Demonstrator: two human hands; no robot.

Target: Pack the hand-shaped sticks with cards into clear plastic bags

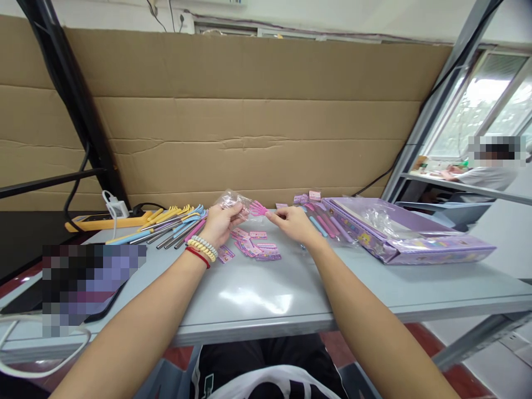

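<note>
My left hand (pixel 222 223) is closed on a crumpled clear plastic bag (pixel 235 199). My right hand (pixel 293 223) pinches a pink back scratcher (pixel 258 208), its clawed head pointing left at the bag's edge. How much of its rod lies behind my fingers is hidden. Beneath my hands, small pink printed cards (pixel 253 248) lie loosely spread on the grey table (pixel 257 288). Left of my left hand is a pile of back scratchers (pixel 174 224) with yellow, blue and pink ends and metal rods. Several bagged back scratchers (pixel 328 221) lie just right of my right hand.
A purple box (pixel 407 233) with clear plastic bags stands on the right. At the left are a yellow power strip (pixel 108 223) with a white charger, and a blurred device (pixel 91 285). Cardboard (pixel 257 122) walls off the back. Another person (pixel 490 174) sits far right.
</note>
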